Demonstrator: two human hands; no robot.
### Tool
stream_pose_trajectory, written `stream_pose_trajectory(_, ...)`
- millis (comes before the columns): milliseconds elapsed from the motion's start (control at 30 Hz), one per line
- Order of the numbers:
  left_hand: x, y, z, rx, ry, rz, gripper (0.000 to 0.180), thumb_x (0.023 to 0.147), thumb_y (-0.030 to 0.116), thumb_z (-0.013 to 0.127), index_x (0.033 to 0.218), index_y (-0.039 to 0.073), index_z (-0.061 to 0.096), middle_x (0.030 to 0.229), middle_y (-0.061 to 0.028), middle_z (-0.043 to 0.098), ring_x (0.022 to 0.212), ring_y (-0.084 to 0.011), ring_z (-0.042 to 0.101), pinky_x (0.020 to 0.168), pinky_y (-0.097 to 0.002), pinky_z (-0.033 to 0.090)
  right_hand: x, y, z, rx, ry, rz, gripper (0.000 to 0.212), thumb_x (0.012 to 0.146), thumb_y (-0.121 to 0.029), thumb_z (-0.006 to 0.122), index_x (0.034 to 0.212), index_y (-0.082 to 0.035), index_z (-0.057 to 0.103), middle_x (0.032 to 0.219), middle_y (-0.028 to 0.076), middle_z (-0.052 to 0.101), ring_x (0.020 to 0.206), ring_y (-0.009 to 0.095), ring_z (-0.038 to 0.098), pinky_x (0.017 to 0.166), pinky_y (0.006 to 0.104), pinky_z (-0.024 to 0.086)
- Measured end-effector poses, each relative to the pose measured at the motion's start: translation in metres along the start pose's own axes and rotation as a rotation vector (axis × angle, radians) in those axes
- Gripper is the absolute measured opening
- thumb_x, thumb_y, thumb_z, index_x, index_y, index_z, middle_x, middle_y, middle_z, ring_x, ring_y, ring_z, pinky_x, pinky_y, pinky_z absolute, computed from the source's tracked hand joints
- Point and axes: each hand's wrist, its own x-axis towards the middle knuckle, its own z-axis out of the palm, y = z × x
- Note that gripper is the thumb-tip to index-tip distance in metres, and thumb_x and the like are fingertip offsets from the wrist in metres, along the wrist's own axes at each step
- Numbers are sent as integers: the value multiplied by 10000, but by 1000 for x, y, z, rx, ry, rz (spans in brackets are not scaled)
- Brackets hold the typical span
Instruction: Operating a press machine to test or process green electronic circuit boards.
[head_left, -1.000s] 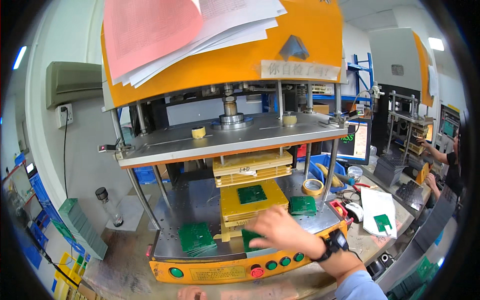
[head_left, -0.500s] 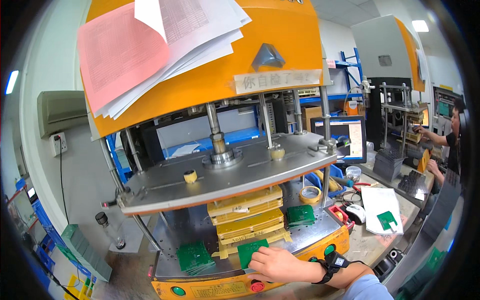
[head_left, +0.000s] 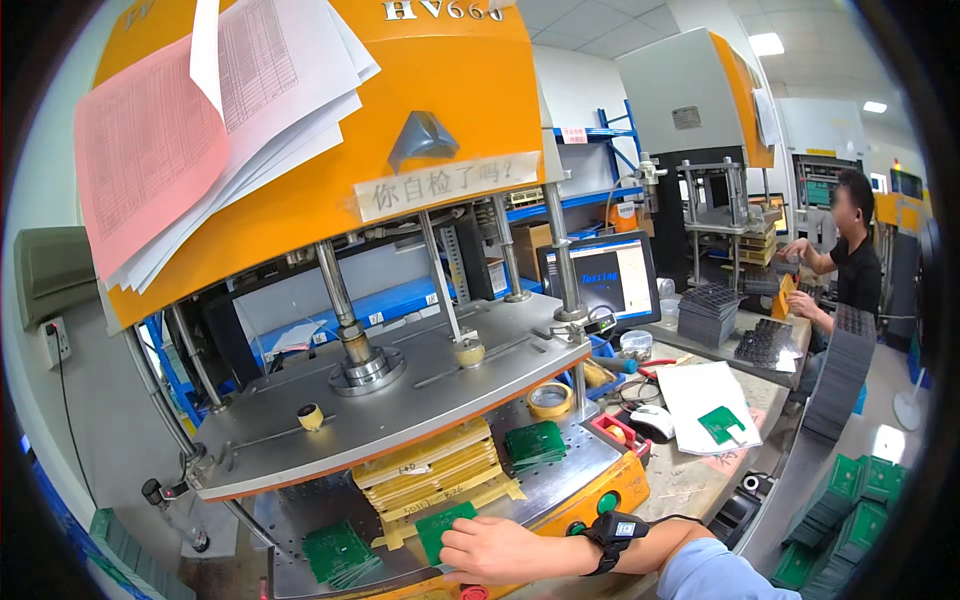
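Note:
My right hand reaches in from the lower right, a black watch-like device strapped on its wrist. Its fingers close over the right edge of a green circuit board at the front of the press bed. Just behind the board is a yellow test fixture, its layers pressed together under the metal press plate. One stack of green boards lies left of the held board, and another stack sits right of the fixture. My left hand is out of view.
Beside the press are a tape roll, a monitor, a white mouse and a white sheet with a green board. Further right, a co-worker works at another press. More boards are stacked at lower right.
The view has swung to the right. The press plate has come down and the fixture's layers have closed together. The monitor's display has changed. My right hand stays at the green board.

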Motion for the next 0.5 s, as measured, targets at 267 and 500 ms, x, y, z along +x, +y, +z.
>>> stream_pose_trajectory(267,-1,4,-2,12,17,6,196,932,203,594,884,15,621,891,-201,604,882,-414,546,808,-495,436,0,-2,-1,1,15,4,302,828,-318,721,846,-85,528,896,53,531,852,219,562,715,307,497)
stream_pose_trajectory(500,1,5,-9,-104,-52,-89,207,967,209,595,938,9,638,928,-218,619,918,-420,563,826,-474,455,5,12,-2,120,7,3,324,877,-378,678,947,-80,570,925,86,536,912,270,560,769,375,479)
